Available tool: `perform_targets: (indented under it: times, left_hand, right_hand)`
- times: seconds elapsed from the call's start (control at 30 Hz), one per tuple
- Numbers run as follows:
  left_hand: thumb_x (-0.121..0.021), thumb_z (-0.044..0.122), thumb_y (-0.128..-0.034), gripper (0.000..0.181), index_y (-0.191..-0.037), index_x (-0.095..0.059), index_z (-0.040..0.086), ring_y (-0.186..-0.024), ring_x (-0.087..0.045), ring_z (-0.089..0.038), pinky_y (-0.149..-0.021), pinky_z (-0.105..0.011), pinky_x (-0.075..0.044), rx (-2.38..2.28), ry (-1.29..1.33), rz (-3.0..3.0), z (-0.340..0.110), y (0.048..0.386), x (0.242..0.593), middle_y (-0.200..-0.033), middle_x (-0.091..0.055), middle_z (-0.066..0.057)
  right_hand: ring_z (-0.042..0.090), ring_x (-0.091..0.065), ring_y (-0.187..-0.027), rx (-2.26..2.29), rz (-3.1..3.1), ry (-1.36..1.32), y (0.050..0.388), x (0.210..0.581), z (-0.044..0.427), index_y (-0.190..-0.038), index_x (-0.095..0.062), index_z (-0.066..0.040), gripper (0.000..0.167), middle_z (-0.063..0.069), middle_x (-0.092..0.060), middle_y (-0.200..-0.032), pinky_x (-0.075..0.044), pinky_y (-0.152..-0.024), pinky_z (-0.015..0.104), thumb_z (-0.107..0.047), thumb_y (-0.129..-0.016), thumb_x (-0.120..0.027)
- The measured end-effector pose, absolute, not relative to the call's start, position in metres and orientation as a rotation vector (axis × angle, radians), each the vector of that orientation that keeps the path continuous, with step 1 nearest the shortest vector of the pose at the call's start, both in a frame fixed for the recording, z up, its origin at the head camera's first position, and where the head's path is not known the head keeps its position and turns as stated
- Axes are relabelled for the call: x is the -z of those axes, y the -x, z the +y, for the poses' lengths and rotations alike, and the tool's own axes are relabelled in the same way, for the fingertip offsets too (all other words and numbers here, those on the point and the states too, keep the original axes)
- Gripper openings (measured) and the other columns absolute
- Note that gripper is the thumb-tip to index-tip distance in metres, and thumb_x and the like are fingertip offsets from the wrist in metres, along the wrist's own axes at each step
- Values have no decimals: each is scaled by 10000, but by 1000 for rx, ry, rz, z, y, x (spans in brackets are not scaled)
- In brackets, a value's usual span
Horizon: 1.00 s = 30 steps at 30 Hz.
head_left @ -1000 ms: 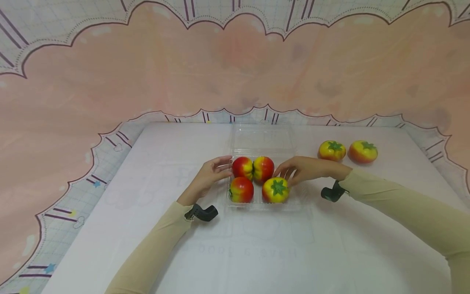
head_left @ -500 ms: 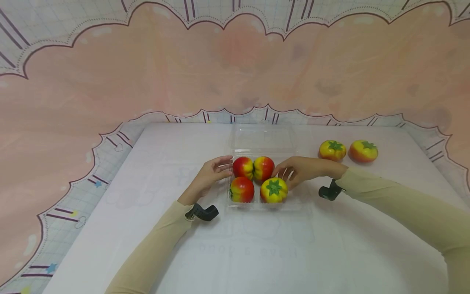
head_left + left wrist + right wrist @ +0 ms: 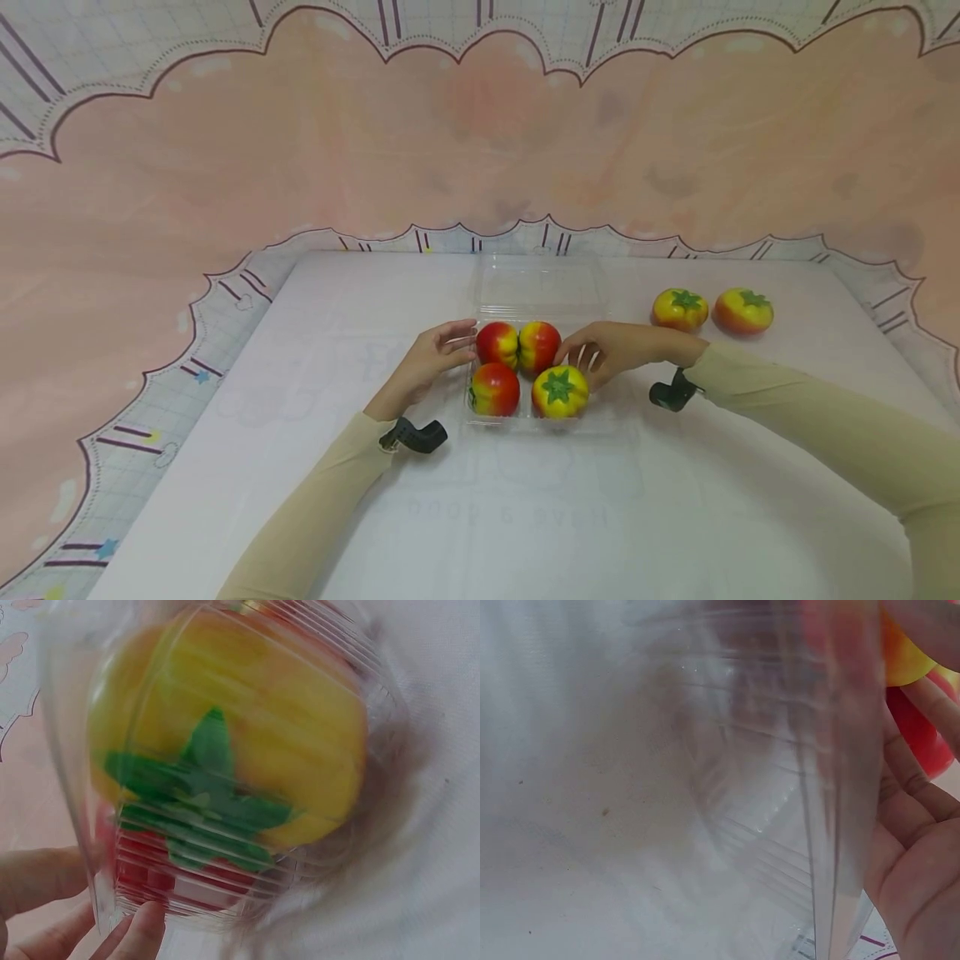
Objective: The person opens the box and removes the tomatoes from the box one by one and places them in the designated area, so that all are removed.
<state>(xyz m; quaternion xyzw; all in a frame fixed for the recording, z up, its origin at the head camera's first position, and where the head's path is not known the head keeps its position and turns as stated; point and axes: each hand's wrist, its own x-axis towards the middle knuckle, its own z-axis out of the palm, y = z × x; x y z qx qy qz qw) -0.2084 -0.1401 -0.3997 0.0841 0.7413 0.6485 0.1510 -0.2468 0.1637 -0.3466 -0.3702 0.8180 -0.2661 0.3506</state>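
Observation:
In the head view a clear plastic box (image 3: 517, 423) holds two red-yellow fruits (image 3: 497, 345) (image 3: 539, 346) at the back, a red one (image 3: 495, 389) front left and a yellow one (image 3: 559, 392) with its green leaves up at front right. My left hand (image 3: 426, 365) rests its extended fingers at the box's left side; in the left wrist view the fingertips (image 3: 146, 930) lie by the clear wall. My right hand (image 3: 615, 348) curves thumb and fingers round the right and rear of the yellow fruit, and its fingers show behind the clear wall in the right wrist view (image 3: 911, 765).
The box's clear lid (image 3: 540, 283) lies open behind it. Two more yellow-red fruits (image 3: 679, 310) (image 3: 743, 312) sit at the back right of the white table (image 3: 480, 517), beyond my right forearm. A patterned cloth (image 3: 480, 150) hangs behind.
The front right fruit and my right hand have shifted slightly left since the earliest frame, with the leaves turned a little. My left hand stays in place.

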Motion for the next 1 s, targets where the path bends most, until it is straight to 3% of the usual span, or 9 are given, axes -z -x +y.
perform_targets:
  times: [0.27, 0.53, 0.83, 1.0]
  left_hand:
    - [-598, 20, -889, 553, -1400, -387, -4, -1331, -425, -336, -1052, -396, -400, -1877, -223, 2115, -139, 209, 399, -1439, -415, -212]
    - [-590, 22, -894, 548, -1401, -384, -9, -1333, -422, -338, -1056, -402, -398, -1878, -234, 2118, -139, 209, 400, -1447, -403, -209]
    - [-578, -14, -889, 551, -1399, -370, -46, -1343, -406, -347, -1037, -392, -405, -1933, -238, 2080, -138, 207, 401, -1476, -367, -205]
    - [-580, -22, -884, 553, -1395, -372, -54, -1339, -410, -348, -1034, -389, -407, -1960, -227, 2074, -136, 206, 400, -1475, -366, -207]
  right_hand:
    - [173, -569, -943, 670, 2116, 933, 247, 348, 164, -1218, -583, -124, 462, 42, -591, -992, -557, -840, 259, -115, -786, -746]
    - [163, -573, -939, 659, 2124, 960, 246, 347, 165, -1207, -594, -123, 448, 22, -599, -972, -551, -880, 291, -117, -787, -747]
    - [217, -566, -1102, 681, 2095, 953, 245, 346, 165, -1224, -580, -109, 457, 80, -587, -1251, -514, -970, 381, -133, -797, -740]
    - [238, -565, -1136, 686, 2086, 957, 245, 347, 165, -1208, -571, -96, 460, 88, -579, -1255, -510, -977, 382, -156, -789, -751]
